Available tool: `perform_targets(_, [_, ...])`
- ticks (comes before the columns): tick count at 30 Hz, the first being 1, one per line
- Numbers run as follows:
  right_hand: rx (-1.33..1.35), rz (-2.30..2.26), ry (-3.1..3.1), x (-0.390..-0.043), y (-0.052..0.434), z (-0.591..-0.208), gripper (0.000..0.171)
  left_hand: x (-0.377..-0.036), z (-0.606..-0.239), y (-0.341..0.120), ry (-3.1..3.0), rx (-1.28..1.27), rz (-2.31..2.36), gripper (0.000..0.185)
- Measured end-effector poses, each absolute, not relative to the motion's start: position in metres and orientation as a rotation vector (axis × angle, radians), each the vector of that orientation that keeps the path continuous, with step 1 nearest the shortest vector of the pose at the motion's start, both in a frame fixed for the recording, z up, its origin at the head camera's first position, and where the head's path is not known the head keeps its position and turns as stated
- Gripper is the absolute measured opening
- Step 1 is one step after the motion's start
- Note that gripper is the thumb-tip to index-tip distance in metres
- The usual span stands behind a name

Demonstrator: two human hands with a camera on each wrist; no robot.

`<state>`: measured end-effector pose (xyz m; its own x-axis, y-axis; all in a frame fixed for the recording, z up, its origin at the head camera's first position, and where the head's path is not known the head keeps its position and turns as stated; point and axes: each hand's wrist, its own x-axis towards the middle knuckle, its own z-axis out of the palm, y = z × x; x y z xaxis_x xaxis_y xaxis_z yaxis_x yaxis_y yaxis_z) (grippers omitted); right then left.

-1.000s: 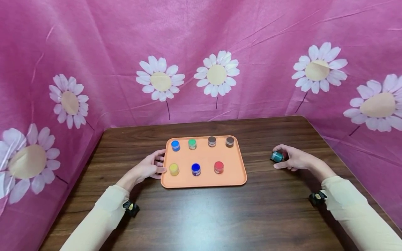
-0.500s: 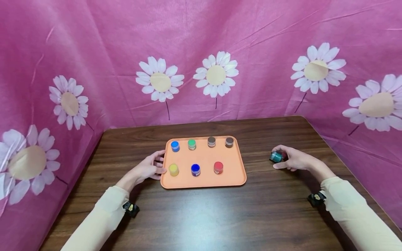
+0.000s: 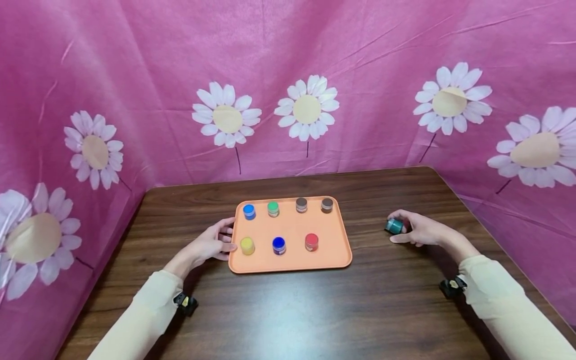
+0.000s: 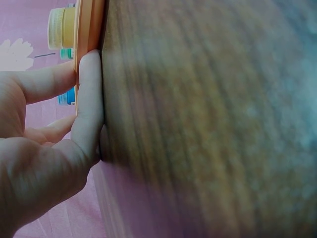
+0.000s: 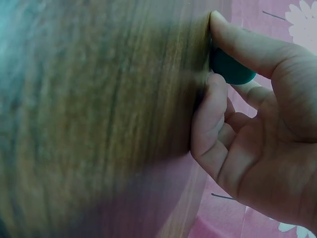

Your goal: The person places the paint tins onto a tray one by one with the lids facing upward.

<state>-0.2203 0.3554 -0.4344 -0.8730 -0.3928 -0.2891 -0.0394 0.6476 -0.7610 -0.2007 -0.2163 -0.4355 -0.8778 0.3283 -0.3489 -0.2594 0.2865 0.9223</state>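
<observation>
right hand (image 3: 420, 231) grips the teal jar (image 3: 394, 226) on the table (image 3: 405, 300), jar lodged between curled fingers (image 5: 237, 42) and thumb. left hand (image 3: 211, 243) fingers lie relaxed against the orange tray (image 3: 292, 262) edge.

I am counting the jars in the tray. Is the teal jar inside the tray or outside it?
Outside. The teal jar sits on the table, right of the orange tray, held in the right hand.

Bright even light, soft tabletop (image 3: 288, 310) glare, blurred wrist views.

Cream sleeves (image 3: 148, 315), black wrist cameras (image 3: 186, 303)
</observation>
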Motion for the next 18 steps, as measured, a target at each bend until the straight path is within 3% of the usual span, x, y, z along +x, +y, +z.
perform_targets(9, [-0.357, -1.097, 2.434, -0.2197, 0.3484, -0.4338, 0.044, -0.2027, -0.4369, -0.2196, 2.093, 0.068, 1.645, 0.084])
perform_targets(18, [-0.315, -1.111, 2.397, -0.2175, 0.3484, -0.4301, 0.045, -0.2021, -0.4417, -0.2197, 2.069, 0.089, 1.651, 0.085])
